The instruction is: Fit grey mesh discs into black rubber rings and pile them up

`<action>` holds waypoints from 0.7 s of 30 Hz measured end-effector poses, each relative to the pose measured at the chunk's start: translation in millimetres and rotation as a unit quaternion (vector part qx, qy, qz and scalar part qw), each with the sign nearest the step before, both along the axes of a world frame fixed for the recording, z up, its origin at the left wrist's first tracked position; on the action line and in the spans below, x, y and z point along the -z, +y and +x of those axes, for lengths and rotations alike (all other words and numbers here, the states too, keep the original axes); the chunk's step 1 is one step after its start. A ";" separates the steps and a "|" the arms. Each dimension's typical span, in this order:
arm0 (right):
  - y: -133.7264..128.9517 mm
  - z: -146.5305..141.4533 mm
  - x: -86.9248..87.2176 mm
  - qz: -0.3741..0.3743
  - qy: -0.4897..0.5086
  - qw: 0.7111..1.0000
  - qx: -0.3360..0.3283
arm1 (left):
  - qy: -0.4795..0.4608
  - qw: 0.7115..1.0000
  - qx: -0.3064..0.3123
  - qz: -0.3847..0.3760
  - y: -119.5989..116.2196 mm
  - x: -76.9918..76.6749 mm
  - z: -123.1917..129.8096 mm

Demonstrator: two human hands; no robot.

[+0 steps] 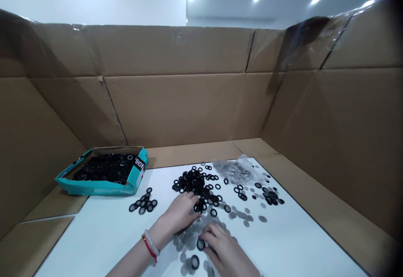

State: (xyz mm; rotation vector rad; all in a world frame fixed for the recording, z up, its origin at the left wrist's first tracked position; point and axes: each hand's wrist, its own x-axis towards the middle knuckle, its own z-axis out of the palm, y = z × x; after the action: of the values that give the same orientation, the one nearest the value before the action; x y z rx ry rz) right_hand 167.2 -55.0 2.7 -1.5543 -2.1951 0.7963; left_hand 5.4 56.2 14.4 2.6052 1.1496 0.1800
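My left hand (181, 214) reaches to the near edge of a heap of black rings (193, 181), its fingers bent; what its fingertips hold, if anything, is hidden. Lower and to the right, my right hand (220, 245) pinches a black ring with a grey centre (200, 244) between thumb and fingers. Another such ring (194, 262) lies just below it on the white table. Thin grey discs (189, 241) are scattered under and between both hands.
A teal box (100, 189) full of black rings stands at the back left. Nearer is a small group of filled rings (143, 202). A clear plastic bag (236, 170) and more filled rings (271, 196) lie right. Cardboard walls (176, 109) surround the table.
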 end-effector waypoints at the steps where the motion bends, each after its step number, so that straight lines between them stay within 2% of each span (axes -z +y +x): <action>1: 0.9 0.7 0.1 0.003 0.010 1.000 0.000 | -0.001 1.000 -0.002 -0.001 0.4 0.8 2.2; 8: 8.5 11.0 -1.1 0.017 0.097 0.995 0.034 | -0.034 0.999 -0.020 -0.013 0.1 5.5 4.1; 14: 23.4 19.3 -1.6 -0.045 0.200 0.977 0.066 | -0.072 0.996 -0.036 -0.039 1.5 1.5 1.0; 18: 34.6 20.2 0.6 -0.093 0.299 0.945 0.090 | -0.098 0.992 -0.043 -0.061 3.6 -2.9 -5.5; 21: 42.7 20.3 -2.0 -0.143 0.376 0.909 0.109 | -0.146 0.983 -0.019 -0.111 0.7 -14.7 -10.1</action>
State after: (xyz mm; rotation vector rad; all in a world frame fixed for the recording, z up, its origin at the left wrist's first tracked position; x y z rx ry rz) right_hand 187.5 -12.4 4.7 -1.2678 -1.3660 1.3999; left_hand -4.7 56.9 29.1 2.2720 1.0495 0.4032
